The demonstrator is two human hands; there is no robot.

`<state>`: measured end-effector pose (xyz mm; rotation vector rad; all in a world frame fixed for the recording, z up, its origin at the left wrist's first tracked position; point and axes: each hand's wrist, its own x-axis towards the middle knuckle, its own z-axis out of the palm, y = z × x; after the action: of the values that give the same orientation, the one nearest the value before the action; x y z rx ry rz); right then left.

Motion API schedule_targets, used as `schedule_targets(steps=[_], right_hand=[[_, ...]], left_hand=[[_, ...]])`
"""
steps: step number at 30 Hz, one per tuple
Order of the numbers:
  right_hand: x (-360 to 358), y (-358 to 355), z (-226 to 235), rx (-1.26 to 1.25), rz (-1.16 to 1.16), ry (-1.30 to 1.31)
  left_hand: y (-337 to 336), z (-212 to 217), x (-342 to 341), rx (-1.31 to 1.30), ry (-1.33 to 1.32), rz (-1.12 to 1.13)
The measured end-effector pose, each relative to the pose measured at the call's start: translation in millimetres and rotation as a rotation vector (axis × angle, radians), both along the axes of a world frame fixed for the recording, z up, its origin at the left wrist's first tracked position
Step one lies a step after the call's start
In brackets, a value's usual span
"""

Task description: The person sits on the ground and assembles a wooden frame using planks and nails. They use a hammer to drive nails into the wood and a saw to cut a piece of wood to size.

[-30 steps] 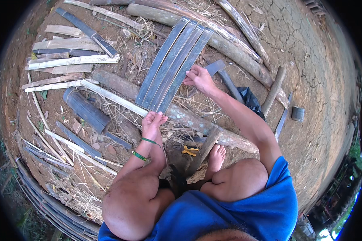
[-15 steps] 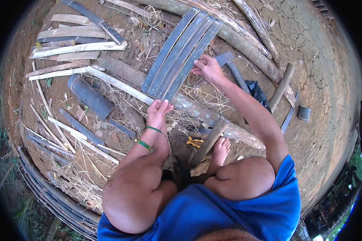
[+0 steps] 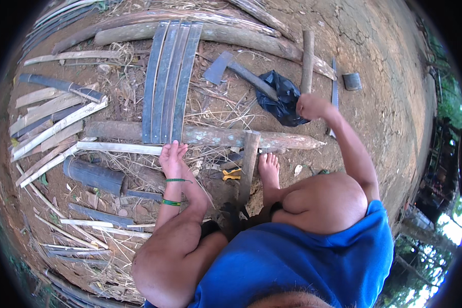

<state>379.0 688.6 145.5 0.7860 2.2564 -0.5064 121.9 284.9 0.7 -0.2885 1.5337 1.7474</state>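
Note:
My left hand [image 3: 173,158] pinches the near end of the rightmost strip in a panel of dark split-bamboo strips [image 3: 161,87]. The panel lies side by side across two logs, with small pale dots, perhaps nail heads, along its near end. My right hand [image 3: 314,107], smeared by motion, is at the edge of a black plastic bag [image 3: 282,97] and by the near end of a short round stick [image 3: 307,59]. Its fingers are not clear, so I cannot see whether it grips either one. A hatchet-like tool [image 3: 218,68] with a flat blade lies left of the bag.
A long log [image 3: 215,136] crosses before me, with an upright wooden post [image 3: 248,164] near my bare foot. Yellow-handled pliers [image 3: 232,174] lie beside it. A long thin blade [image 3: 334,84] and dark cylinder [image 3: 351,81] are at right; split bamboo [image 3: 61,123] is piled at left.
My right hand has let go of the panel's right edge and swung right to the bag and stick. My left hand stays at the panel's near end. The view has turned to the right.

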Motion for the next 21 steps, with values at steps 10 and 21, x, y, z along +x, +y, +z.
schedule_targets(steps=[10,21], right_hand=[[22,-38,-119,0.390,-0.246,0.491],[15,-32,-120,0.245,-0.365,0.308]], left_hand=[[-3,-3,-1,0.032,-0.041,0.015],[-3,-7,5,0.129,-0.101,0.084]])
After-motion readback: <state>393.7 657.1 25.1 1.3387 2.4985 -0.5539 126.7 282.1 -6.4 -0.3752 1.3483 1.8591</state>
